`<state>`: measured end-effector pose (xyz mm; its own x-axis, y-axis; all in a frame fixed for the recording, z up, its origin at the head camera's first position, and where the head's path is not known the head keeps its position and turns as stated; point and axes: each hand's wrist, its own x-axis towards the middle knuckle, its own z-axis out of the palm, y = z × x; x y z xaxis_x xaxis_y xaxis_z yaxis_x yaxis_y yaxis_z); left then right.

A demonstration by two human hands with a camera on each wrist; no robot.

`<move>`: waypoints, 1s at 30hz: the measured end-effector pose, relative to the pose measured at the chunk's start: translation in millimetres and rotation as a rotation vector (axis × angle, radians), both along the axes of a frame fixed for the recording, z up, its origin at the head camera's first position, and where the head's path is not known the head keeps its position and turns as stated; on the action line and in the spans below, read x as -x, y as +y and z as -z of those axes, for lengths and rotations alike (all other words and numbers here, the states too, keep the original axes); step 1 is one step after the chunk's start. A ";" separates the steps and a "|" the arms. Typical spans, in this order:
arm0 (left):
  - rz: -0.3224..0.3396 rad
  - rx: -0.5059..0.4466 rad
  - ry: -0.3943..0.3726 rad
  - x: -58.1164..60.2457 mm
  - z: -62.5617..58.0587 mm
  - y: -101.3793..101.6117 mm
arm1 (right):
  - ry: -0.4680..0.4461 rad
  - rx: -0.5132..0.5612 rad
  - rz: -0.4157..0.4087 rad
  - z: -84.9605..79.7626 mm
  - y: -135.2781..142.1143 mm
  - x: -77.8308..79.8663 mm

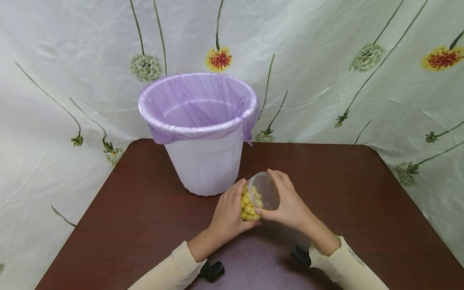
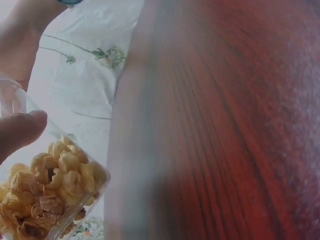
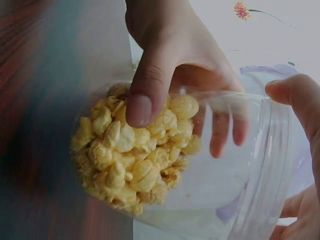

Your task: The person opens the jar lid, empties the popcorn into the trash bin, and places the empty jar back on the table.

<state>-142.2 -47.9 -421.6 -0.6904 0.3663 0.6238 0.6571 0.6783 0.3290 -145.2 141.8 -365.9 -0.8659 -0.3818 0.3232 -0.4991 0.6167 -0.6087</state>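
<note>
Between both hands is a clear plastic jar (image 3: 215,200), held tilted over the table. Yellow popcorn (image 1: 249,206) lies heaped at one end of it, and the rest of the jar is see-through, with ridged threads at the other end. My left hand (image 1: 226,211) grips the popcorn end, its thumb lying across the wall in the right wrist view. At the clear end my right hand (image 1: 290,201) holds the jar between thumb and fingers. In the left wrist view the popcorn (image 2: 55,185) shows closely through the jar wall, below a thumb.
A white bin (image 1: 206,161) stands just beyond the left hand, with a purple bag (image 1: 203,110) lining it and folded over its rim. The dark red-brown table (image 1: 348,193) ends at the back against a pale flowered cloth (image 1: 308,72).
</note>
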 end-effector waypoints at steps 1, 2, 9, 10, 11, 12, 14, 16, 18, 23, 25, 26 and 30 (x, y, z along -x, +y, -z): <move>-0.002 0.005 0.017 0.2 0.3 -0.6 | -0.011 -0.006 -0.004 0.1 0.4 -0.7; -0.003 0.011 0.031 0.3 0.3 -1.2 | -0.019 -0.014 -0.009 0.5 0.9 -1.1; 0.002 0.101 0.123 0.9 -0.8 -6.0 | -0.029 -0.045 -0.065 3.8 7.7 -0.9; -0.001 0.117 0.140 0.9 -1.4 -6.5 | -0.024 -0.045 -0.073 4.3 8.8 -0.7; -0.002 0.133 0.158 1.0 -2.1 -7.0 | -0.016 -0.044 -0.082 4.9 9.7 -0.5; -0.005 0.149 0.173 1.1 -2.7 -7.5 | -0.009 -0.042 -0.087 5.4 10.6 -0.3; -0.006 0.172 0.197 1.4 -4.3 -8.5 | 0.011 -0.047 -0.101 6.4 12.3 0.2; -0.002 0.190 0.200 1.7 -5.7 -9.7 | 0.040 -0.065 -0.116 7.2 13.6 1.6; 0.008 0.202 0.188 1.7 -6.9 -11.2 | 0.076 -0.090 -0.141 7.2 14.8 3.2; 0.021 0.224 0.143 0.1 -9.0 -14.9 | 0.205 -0.183 -0.259 5.9 19.0 6.8; 0.021 0.229 0.134 -0.6 -9.8 -15.6 | 0.259 -0.225 -0.300 5.3 20.8 7.6; 0.024 0.230 0.131 -0.9 -10.2 -15.7 | 0.278 -0.245 -0.308 4.8 22.0 7.5; 0.042 0.238 0.132 -2.3 -12.2 -14.5 | 0.235 -0.278 -0.278 2.2 24.5 0.9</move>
